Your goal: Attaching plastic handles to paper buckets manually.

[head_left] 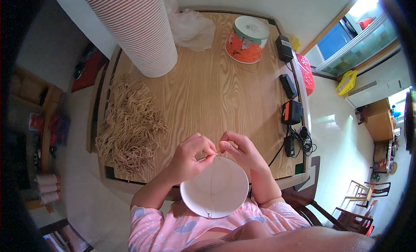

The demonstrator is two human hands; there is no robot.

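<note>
A white paper bucket (229, 189) rests against my lap at the table's near edge, its opening facing up. A thin tan string (211, 182) runs across that opening, from the near rim to the far rim. At the far rim my left hand (193, 156) pinches the string's end between thumb and finger. Close beside it, my right hand (241, 149) is closed in a pinch at the same spot. The fingertips nearly meet, and they partly hide the string and the rim there.
Left on the wooden table (199, 100) lies a heap of tan strings (130, 126). Behind it leans a tall stack of white buckets (138, 35). A printed orange bucket (246, 46) stands upside down at the back, near a plastic bag (193, 29). Black power adapters (291, 112) and cables line the right edge.
</note>
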